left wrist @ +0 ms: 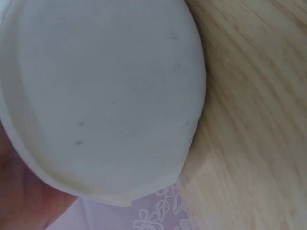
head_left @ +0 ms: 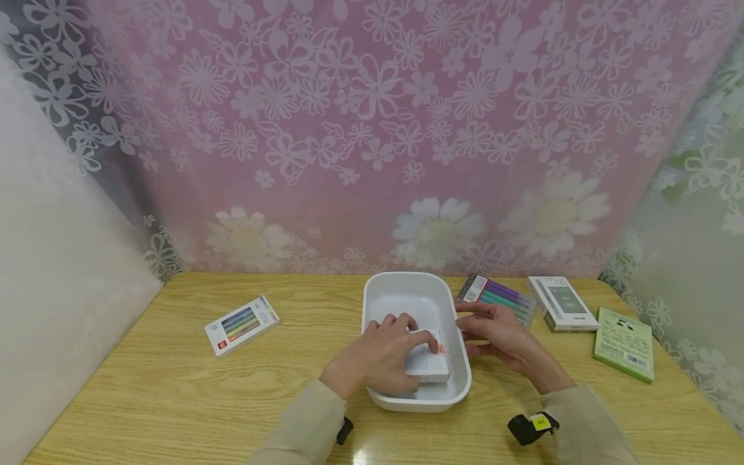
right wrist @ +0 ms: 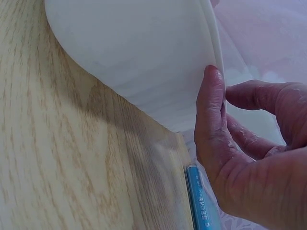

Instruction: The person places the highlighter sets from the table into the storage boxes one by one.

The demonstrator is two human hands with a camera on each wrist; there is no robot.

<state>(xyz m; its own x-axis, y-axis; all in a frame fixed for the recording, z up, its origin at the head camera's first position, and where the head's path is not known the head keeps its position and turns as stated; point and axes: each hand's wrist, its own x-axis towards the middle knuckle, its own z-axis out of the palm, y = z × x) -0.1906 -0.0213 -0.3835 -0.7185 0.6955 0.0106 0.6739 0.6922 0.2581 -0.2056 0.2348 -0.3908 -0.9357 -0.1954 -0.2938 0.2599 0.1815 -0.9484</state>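
Note:
A white plastic tub (head_left: 407,407) stands on the wooden table, in front of me. Inside it lies a white box (head_left: 427,374) with a small red print. My left hand (head_left: 378,355) reaches over the tub's left side and grips this box, with fingers over its top and thumb at its near end. At the tub's right side, the fingers of my right hand (head_left: 502,336) touch the outer wall close to the rim. Seen from the right wrist, the right thumb (right wrist: 211,110) lies along the wall. The left wrist view shows mostly the tub's outer wall (left wrist: 110,96).
Left of the tub lies a white box of coloured pens (head_left: 241,325). Behind my right hand is a clear pack of purple and green pens (head_left: 502,294). Further right are a white box with a grey panel (head_left: 562,303) and a green pack (head_left: 624,345). A floral curtain (head_left: 372,129) hangs behind.

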